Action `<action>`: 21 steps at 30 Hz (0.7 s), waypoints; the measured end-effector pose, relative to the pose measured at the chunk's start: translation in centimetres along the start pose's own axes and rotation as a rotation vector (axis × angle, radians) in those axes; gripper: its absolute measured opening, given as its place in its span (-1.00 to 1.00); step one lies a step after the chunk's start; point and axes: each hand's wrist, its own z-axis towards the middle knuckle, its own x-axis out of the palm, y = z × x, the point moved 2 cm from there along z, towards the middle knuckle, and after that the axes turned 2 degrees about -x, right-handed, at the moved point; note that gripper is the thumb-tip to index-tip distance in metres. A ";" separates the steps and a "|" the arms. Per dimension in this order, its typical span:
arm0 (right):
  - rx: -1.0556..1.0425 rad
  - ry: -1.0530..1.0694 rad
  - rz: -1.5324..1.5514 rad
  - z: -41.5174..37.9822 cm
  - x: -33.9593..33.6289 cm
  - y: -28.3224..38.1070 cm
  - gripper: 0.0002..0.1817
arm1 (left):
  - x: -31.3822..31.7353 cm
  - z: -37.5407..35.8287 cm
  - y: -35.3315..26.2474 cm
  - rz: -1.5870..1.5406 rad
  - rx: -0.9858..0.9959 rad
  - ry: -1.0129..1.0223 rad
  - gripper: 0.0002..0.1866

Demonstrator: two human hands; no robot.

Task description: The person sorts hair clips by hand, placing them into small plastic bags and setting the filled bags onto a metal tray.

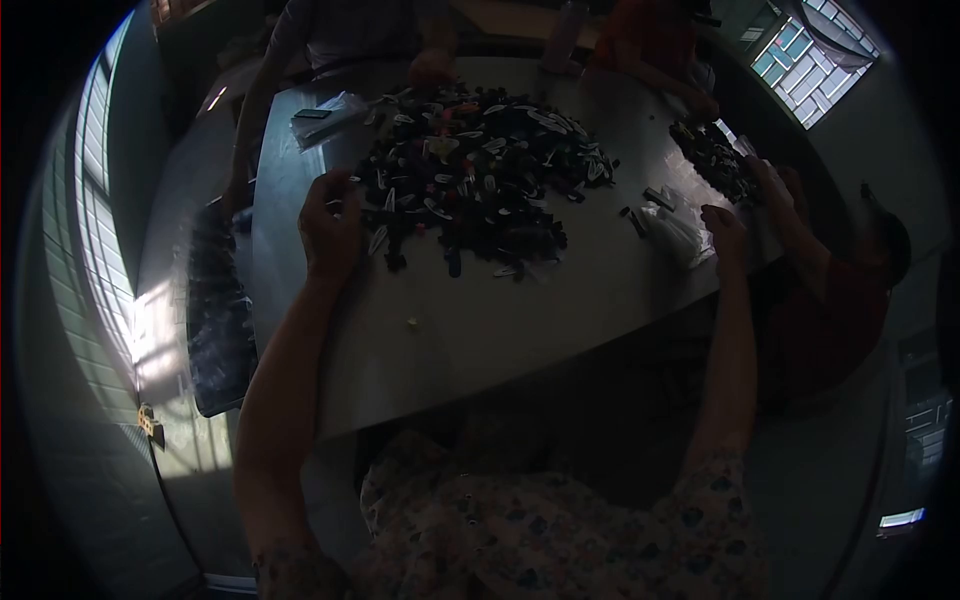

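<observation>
A wide heap of hair clips [490, 170], mostly dark with some pale and coloured ones, covers the middle of the table. My left hand [332, 225] is at the heap's left edge, its thumb and fingers curled into a pinch. A small pale piece shows at its fingertips. On the right, my right hand [727, 238] is closed, right beside a stack of clear plastic bags [676, 232]; what its fingers hold is hidden. Small dark pieces [634, 221] lie at the left side of those bags.
The pale table [470, 340] carries a phone [312, 114] on more clear bags at the far left. A smaller clip pile [712, 158] lies by a seated co-worker [840, 300] on the right. Other people sit across. A dark bag-like bundle [218, 310] stands left of the table.
</observation>
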 end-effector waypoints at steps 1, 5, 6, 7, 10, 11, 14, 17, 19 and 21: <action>-0.072 -0.048 0.014 0.1 0.1 0.4 -0.69 | 0.0 0.0 -0.3 0.006 0.008 -0.010 -0.76; -0.365 -0.144 -0.055 -1.2 2.3 6.0 -0.71 | 0.1 -0.2 -2.1 -0.016 0.011 0.006 -0.77; -0.368 -0.140 -0.049 -2.2 3.8 8.1 -0.71 | 0.2 -0.2 -2.5 -0.063 -0.014 0.047 -0.76; -0.435 -0.131 0.022 -3.6 5.7 10.7 -0.74 | 0.2 -0.2 -2.8 -0.108 -0.036 0.085 -0.75; -0.747 -0.139 0.017 -8.7 11.9 18.8 -0.85 | 0.0 0.0 -3.2 -0.306 -0.325 0.393 -0.64; -0.782 -0.063 0.077 -10.5 14.0 21.3 -0.87 | -0.3 0.1 -3.4 -0.291 -0.318 0.376 -0.64; -1.155 0.059 0.093 -14.1 20.1 26.3 -0.90 | -0.4 0.3 -4.2 -0.705 -0.600 0.580 -0.40; -1.340 0.182 0.079 -17.1 25.4 28.1 -0.85 | -1.2 0.8 -5.3 -1.094 -0.970 0.650 -0.18; -1.391 0.197 0.123 -18.3 27.3 28.3 -0.84 | -1.9 1.1 -4.6 -1.165 -0.959 0.683 -0.29; -1.427 0.212 0.155 -19.1 28.1 28.4 -0.82 | -2.0 1.4 -3.7 -0.865 -0.610 0.709 -0.38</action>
